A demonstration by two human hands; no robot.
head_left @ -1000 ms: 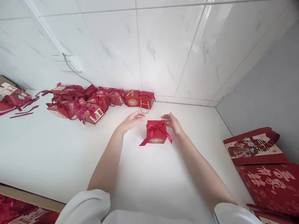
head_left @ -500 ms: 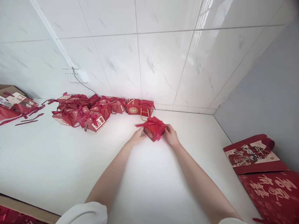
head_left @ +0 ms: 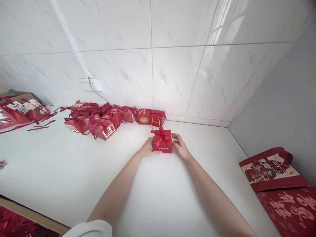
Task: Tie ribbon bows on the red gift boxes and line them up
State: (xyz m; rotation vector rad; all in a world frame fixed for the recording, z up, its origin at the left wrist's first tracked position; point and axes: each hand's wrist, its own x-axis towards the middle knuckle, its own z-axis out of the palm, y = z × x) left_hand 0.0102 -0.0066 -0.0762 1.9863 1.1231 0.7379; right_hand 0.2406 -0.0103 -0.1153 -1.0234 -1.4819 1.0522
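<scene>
A small red gift box (head_left: 163, 142) with a red ribbon bow on top sits on the white table (head_left: 158, 191), held between both my hands. My left hand (head_left: 147, 148) presses against its left side with fingers curled along the box. My right hand (head_left: 179, 145) grips its right side, fingers partly spread. The box stands just in front of a row of finished red gift boxes (head_left: 103, 119) lined along the tiled wall; the nearest of them (head_left: 151, 117) lies directly behind it.
Red printed paper bags (head_left: 274, 169) lie at the right by the grey wall. More red packaging and loose ribbons (head_left: 27, 112) lie at the far left. A cardboard edge (head_left: 29, 214) shows at the lower left. A wall socket with a cable (head_left: 91, 85) is above the boxes.
My hands closed on the box, lifted and turned it, then carried it farther back toward the row by the wall. The camera tilted up slightly.
</scene>
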